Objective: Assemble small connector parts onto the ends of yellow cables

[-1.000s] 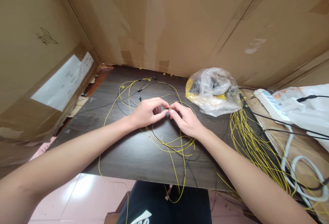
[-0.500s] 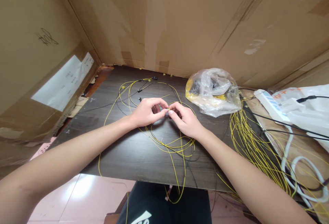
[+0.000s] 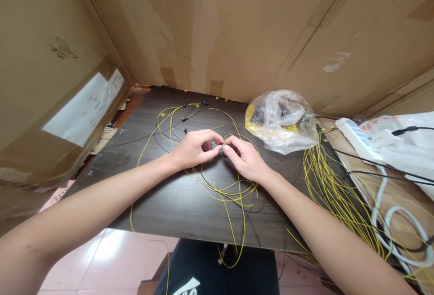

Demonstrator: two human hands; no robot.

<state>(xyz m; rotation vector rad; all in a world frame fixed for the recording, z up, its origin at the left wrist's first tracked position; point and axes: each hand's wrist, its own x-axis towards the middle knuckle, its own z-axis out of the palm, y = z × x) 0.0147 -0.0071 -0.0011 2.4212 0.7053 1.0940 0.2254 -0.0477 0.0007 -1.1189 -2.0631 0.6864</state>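
Observation:
My left hand [image 3: 197, 145] and my right hand [image 3: 244, 155] meet fingertip to fingertip above the dark tabletop [image 3: 159, 204]. Thumb and forefinger of each are pinched together. A tiny yellow piece [image 3: 224, 144] shows at the right fingertips, with a dark bit beside it at the left ones; the fingers cover most of both. Under and around the hands lie loose loops of thin yellow and black cable [image 3: 220, 191]. Several black cable ends [image 3: 185, 119] rest on the tabletop beyond my left hand.
A clear plastic bag [image 3: 281, 123] with yellow and dark contents stands at the back right. A thick bundle of yellow cables [image 3: 330, 191] hangs over the right side. Farther right are a white power strip [image 3: 359, 141] and its cord. Cardboard walls [image 3: 190, 28] enclose the table.
Both hands stay almost in place. The left fingertips have shifted very slightly right, and a dark bit now shows beside the yellow piece. The cables are nearly unchanged.

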